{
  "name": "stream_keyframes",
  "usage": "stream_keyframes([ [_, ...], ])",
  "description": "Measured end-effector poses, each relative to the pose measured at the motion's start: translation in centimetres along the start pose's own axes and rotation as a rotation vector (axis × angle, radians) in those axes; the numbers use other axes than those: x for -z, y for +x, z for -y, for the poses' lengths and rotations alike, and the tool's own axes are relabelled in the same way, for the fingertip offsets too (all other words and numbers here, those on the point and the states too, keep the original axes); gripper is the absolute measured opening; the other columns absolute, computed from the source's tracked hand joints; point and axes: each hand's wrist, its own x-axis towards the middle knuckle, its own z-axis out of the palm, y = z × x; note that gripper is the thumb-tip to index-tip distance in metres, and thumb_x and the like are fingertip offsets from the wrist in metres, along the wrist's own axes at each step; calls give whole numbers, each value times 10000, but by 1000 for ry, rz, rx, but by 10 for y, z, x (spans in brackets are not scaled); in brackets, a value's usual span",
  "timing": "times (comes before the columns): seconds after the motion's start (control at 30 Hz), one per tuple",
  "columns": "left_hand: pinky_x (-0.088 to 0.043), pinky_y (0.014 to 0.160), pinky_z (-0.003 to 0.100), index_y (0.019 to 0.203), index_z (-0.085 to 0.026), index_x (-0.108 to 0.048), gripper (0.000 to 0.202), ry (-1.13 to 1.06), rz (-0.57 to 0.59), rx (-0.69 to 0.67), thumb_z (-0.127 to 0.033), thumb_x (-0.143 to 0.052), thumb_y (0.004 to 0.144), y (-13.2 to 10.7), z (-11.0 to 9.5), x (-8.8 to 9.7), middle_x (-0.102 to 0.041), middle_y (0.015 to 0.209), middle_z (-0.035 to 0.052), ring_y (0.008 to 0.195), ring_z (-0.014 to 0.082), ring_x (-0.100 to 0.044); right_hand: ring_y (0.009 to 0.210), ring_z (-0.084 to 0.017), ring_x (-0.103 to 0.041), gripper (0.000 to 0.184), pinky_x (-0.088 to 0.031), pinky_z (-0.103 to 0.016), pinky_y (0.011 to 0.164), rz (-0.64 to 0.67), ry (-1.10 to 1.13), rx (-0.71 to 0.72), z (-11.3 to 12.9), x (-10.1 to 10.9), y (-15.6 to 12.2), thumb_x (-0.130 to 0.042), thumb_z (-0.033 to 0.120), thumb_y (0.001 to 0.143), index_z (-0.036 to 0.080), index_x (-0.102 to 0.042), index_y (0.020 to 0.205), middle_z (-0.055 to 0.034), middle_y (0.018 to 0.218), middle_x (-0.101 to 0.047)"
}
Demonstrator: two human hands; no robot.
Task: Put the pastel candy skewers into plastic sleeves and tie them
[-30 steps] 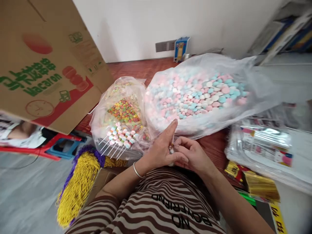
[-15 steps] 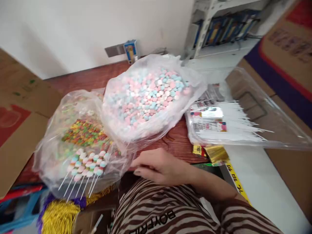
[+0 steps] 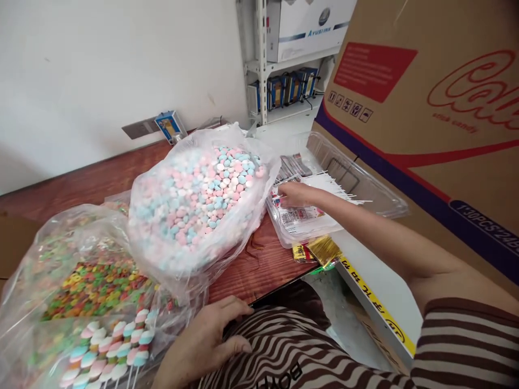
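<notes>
Reddish tabletop [image 3: 265, 265] — clear tray [image 3: 288, 240]; white sticks [image 3: 329, 184]

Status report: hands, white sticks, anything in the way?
Right hand over tray, at packets; grip unclear. Left hand open, near shirt. Packets partly cover white sticks.

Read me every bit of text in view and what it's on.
"stick candy": carton
"1*30PCS*24B": carton, cut off
"Co": carton, rest unclear
"AYUSIINK": white box, spelling uncertain
"BOY": shirt, rest hidden
Too small, skewed or blurred: red panel, yellow strip, yellow packet, labels by the right hand.
</notes>
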Motion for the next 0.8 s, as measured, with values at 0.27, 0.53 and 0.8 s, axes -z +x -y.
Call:
stream_keyframes([
  [0.27,-502,917,301,1268,-277,-692,375,-65,-80,-7,-341,-707,899,7,21,-11,-724,1197,60,1075,230,-656,779,-210,-657,172,-431,-295,697,30,-96,-88,6,6,0,-675,190,872,169,-736,713,-91,781,-754],
  [0.53,-504,981,399,1329,-256,-688,550,-406,-9,-145,-421,-805,818,45,4,-30,-732,1235,114,1089,272,-678,852,-235,-689,202,-516,-348,760,-533,385,-68,65,43,-57,-558,278,989,187,-734,952,-92,923,-770],
  [0.8,-460,1089,409,1302,-288,-681,836,-1408,-425,-483,-502,-969,547,112,-27,-56,-664,1318,85,1263,284,-591,510,-131,-628,237,-524,-240,506,-299,1577,-213,171,-21,-132,-769,443,872,237,-652,884,37,649,-695],
])
